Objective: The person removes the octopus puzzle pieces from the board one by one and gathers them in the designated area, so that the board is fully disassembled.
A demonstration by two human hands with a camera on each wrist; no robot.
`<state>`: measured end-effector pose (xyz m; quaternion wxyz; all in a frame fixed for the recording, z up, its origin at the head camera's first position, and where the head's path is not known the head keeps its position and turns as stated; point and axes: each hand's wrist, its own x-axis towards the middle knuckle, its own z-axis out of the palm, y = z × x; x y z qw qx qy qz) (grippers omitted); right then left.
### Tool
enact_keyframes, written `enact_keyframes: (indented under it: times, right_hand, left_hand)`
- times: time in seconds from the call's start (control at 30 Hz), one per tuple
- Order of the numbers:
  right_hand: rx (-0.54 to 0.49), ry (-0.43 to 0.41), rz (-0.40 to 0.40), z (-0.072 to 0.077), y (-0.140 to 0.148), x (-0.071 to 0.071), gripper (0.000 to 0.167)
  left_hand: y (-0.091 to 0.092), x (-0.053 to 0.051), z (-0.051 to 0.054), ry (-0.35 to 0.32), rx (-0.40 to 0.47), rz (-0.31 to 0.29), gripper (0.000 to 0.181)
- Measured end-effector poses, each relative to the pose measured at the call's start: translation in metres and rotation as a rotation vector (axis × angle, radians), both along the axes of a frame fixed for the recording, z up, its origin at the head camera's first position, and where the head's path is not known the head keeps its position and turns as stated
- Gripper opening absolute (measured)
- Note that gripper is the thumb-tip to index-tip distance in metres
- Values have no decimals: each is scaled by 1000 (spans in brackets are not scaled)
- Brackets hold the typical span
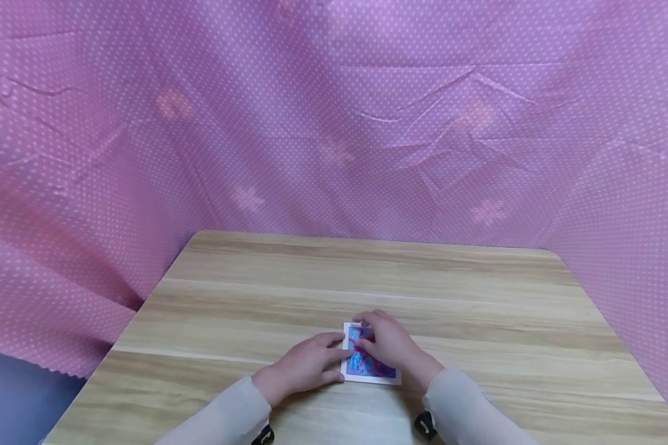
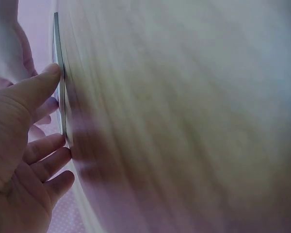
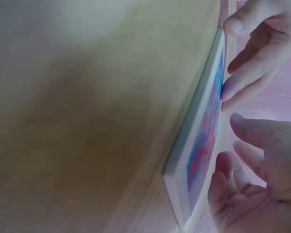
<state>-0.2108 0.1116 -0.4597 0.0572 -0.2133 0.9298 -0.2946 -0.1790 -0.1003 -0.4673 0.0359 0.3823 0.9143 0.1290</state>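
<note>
A small flat picture board [image 1: 372,375] lies on the table, with a white border and a blue and pink picture. My left hand [image 1: 307,363] is at its left side: thumb at the near left corner, forefinger reaching onto the picture, other fingers along the edge. Over the board's far right part, my right hand [image 1: 391,343] bends its fingers loosely and covers some of the picture. In the right wrist view, the board [image 3: 201,131] shows a pale, thick edge, and no object is visible between the right hand's [image 3: 262,170] thumb and fingers.
The wood-grain table [image 1: 245,266] has rounded far corners. Pink dotted cloth [image 1: 334,123] hangs behind it and along both sides. Dark straps with black pieces [image 1: 425,425] sit below the pale sleeves [image 1: 467,402]. A grey-blue surface [image 1: 22,395] shows at the lower left.
</note>
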Motion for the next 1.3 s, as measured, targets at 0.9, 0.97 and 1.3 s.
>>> enact_keyframes:
  times: [0.9, 0.97, 1.3]
  right_hand:
    - [34, -136, 60, -1, -8, -20, 25]
    - [29, -148, 59, 0, -9, -20, 25]
    - [-27, -166, 24, 2, -11, -20, 26]
  left_hand:
    - [-2, -5, 5, -33, -18, 4, 48]
    - [-2, -6, 5, -31, -19, 2, 48]
    - [-2, -5, 1, -38, -11, -4, 48]
